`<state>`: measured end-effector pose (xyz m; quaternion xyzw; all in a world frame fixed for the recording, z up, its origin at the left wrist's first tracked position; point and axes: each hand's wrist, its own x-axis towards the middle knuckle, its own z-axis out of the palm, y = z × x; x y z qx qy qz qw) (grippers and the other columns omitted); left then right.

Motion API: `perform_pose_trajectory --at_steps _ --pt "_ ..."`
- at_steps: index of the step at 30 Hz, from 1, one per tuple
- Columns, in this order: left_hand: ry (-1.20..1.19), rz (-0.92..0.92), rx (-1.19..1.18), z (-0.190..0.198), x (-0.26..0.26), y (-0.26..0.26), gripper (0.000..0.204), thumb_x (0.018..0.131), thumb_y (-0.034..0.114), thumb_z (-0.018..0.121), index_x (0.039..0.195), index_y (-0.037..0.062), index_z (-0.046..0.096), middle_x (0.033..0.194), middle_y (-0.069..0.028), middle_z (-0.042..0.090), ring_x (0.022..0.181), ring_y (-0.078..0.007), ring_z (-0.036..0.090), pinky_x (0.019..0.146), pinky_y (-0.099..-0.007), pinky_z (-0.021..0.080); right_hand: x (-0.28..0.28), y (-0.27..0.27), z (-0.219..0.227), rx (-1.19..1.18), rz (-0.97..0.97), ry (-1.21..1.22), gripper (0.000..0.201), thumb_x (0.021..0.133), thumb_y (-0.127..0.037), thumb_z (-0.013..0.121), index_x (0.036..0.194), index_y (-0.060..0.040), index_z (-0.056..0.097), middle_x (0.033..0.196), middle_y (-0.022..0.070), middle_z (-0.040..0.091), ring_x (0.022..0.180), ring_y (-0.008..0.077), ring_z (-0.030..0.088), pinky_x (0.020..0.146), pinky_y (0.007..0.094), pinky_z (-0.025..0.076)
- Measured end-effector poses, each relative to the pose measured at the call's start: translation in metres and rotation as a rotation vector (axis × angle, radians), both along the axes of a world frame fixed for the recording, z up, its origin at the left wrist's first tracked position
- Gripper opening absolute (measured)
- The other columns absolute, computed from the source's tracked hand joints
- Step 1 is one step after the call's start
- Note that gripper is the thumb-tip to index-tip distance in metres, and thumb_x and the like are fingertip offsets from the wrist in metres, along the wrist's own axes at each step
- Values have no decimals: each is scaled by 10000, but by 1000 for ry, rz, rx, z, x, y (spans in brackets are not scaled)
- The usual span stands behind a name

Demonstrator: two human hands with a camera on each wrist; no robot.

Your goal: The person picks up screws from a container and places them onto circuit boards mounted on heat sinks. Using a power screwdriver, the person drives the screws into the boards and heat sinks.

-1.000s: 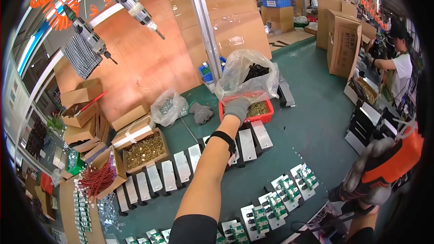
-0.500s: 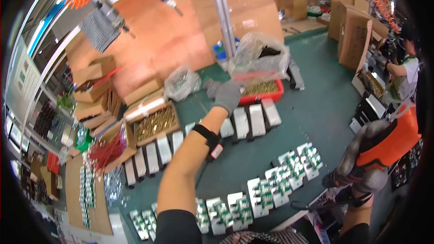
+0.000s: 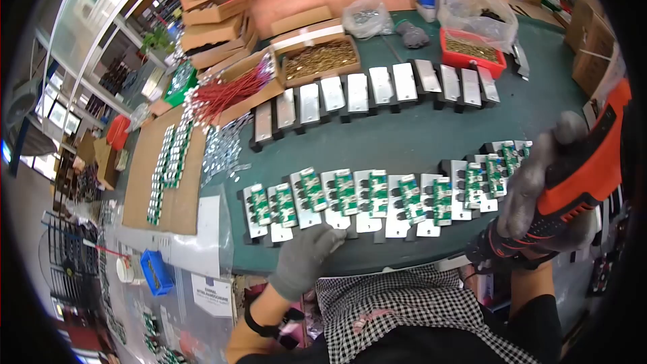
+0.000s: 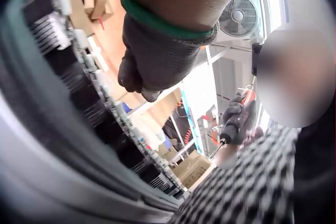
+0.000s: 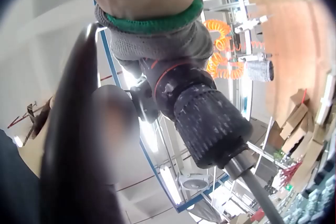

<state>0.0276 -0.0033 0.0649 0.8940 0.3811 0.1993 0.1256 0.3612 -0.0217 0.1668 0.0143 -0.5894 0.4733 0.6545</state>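
Observation:
My left hand (image 3: 306, 259), in a grey glove, hovers at the near ends of a row of metal plates bearing green circuit boards (image 3: 344, 192). Its fingers curl inward in the head and left wrist views; I cannot tell whether something small lies inside them. On the right, my gloved right hand (image 3: 529, 192) grips an orange and black power drill (image 3: 586, 162). The right wrist view shows the drill's ribbed black chuck (image 5: 212, 124) with a long metal bit (image 5: 262, 198).
Bare metal plates (image 3: 357, 94) stand in a row farther back. Behind them are a red bin (image 3: 475, 63) of small brass-coloured parts, a grey glove (image 3: 412, 35) and a cardboard box (image 3: 350, 66) of brass-coloured pieces. Red wires (image 3: 236, 91) fill another box at left.
My left hand has come out of the red bin and back to the near row of boards. The view has swung left and down. The drill stays in my right hand.

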Motion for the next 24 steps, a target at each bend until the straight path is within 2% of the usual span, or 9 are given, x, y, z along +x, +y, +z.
perform_pose_trajectory --at_steps 3,5,7,11,15,18,21,22,24 --pt "106 173 87 -49 -38 -28 227 818 122 631 1043 151 634 985 -47 621 754 -257 624 617 -364 508 -51 13 5 -67 30 16 854 835 -200 715 1433 58 163 935 211 562 668 333 684 568 392 606" --pt "101 239 98 -61 -50 -35 244 795 112 654 1035 150 646 984 -42 617 775 -253 615 635 -365 506 -81 19 7 -126 34 -23 818 833 -211 722 1411 39 201 956 210 568 701 325 689 594 395 609" --pt "32 272 113 -61 -48 -32 246 762 111 698 1003 149 666 960 -43 614 804 -256 604 649 -372 501 -105 26 2 -184 31 -86 712 812 -208 748 1332 19 319 971 202 574 718 306 693 611 385 611" --pt "-157 315 136 -67 -51 -25 239 754 104 692 990 137 682 918 -58 617 816 -255 604 669 -363 503 -150 31 10 -259 -60 -93 571 807 -169 731 1253 3 420 1004 180 570 721 277 694 606 380 608" --pt "-366 363 31 -54 -61 -28 153 791 124 656 941 105 672 877 -90 618 797 -258 609 676 -347 493 -163 34 34 -265 -246 -234 641 805 -243 686 1327 -21 389 1073 170 518 703 237 678 603 368 599" --pt "-570 437 -94 -43 -83 -25 119 855 167 628 922 71 653 839 -106 613 757 -274 619 682 -339 488 -169 45 55 -225 -242 -344 678 834 -291 622 1397 -47 333 1163 147 478 751 206 662 629 369 574" --pt "-767 465 -90 -40 -103 -13 173 890 220 620 906 49 643 795 -84 597 729 -206 603 668 -310 474 -174 56 81 -108 -230 -484 648 870 -321 550 1409 -53 311 1252 124 482 848 204 646 696 385 550" --pt "-957 439 -239 -42 -107 -11 231 905 261 627 943 34 627 793 -41 592 726 -129 570 659 -266 460 -181 62 89 -63 -200 -493 635 883 -340 522 1407 -49 312 1255 127 493 868 209 641 713 393 544" --pt "-1130 456 -379 -31 -111 -11 253 912 277 625 977 33 616 810 -25 601 729 -105 566 658 -245 458 -209 65 110 -113 -309 -467 678 838 -266 602 1403 -42 302 1241 222 496 925 310 645 668 437 559"
